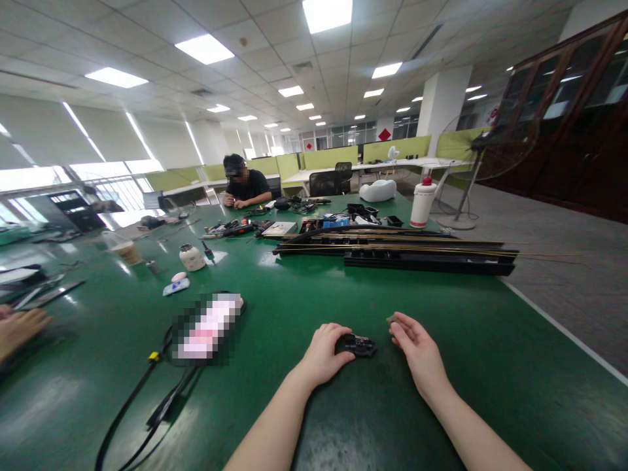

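My left hand point(324, 354) rests on the green table point(441, 366) with its fingers curled round a small black part point(360, 345), which lies on the tabletop. My right hand point(416, 347) is just to the right of that part, not touching it. Its fingertips pinch a tiny greenish-brown piece point(391, 320). Both forearms reach in from the lower edge of the head view.
Long black rails with thin brass rods point(417, 252) lie across the table's middle. A white bottle point(422, 203), a small white jar point(191, 257), tools and black cables point(147, 405) are about. Another person's hand point(19, 327) is at the left edge; a seated person point(244, 184) works at the far end.
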A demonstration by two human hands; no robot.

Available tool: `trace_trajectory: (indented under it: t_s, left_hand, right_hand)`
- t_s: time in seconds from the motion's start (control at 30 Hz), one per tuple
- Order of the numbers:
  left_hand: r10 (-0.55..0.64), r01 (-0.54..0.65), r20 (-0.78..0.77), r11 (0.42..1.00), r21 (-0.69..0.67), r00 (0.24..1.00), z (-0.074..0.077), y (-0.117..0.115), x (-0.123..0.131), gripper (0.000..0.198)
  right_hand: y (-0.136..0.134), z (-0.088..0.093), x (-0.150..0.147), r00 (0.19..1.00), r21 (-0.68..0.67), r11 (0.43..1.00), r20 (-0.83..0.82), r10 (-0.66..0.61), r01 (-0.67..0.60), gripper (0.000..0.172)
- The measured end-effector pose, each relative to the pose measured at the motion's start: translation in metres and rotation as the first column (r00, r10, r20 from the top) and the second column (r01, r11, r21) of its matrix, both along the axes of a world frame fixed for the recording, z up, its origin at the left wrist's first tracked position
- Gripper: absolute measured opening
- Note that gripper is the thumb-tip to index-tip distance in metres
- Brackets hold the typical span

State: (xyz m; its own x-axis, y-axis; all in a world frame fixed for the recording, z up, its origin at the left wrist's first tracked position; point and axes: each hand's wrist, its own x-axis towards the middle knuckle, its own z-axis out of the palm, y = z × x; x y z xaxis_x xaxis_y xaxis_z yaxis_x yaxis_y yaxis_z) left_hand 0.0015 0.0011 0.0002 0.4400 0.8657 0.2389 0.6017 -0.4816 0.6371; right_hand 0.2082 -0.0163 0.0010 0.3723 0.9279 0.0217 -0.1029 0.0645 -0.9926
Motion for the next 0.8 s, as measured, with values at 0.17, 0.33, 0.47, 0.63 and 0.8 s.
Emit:
trace_trajectory:
  t_s: [0.17, 0.33, 0.47, 0.63, 0.8]
  left_hand:
    - [-0.003, 0.003, -0.008, 1.0, 0.007, 1.0, -0.003, 0.001, -0.001, 0.04]
    - [-0.007, 0.007, -0.018, 1.0, 0.01, 1.0, -0.003, 0.001, -0.001, 0.038]
    - [0.0, 0.0, -0.021, 1.0, 0.007, 1.0, -0.002, 0.0, 0.0, 0.038]
    - [0.005, -0.005, -0.018, 1.0, 0.001, 1.0, -0.003, 0.001, 0.0, 0.038]
    - [-0.001, 0.001, -0.014, 1.0, 0.015, 1.0, -0.005, 0.001, -0.001, 0.038]
  right_hand:
    - [-0.001, 0.002, -0.002, 0.999, 0.006, 1.0, 0.02, 0.026, -0.026, 0.047]
    - [-0.004, 0.003, -0.005, 0.983, 0.016, 0.994, 0.151, 0.103, -0.107, 0.042]
    - [-0.009, 0.002, -0.011, 0.9, 0.054, 0.977, 0.403, 0.167, -0.205, 0.033]
    - [-0.012, 0.002, -0.016, 0.791, 0.125, 0.941, 0.583, 0.186, -0.314, 0.023]
    - [-0.011, 0.001, -0.017, 0.72, 0.12, 0.922, 0.664, 0.2, -0.367, 0.021]
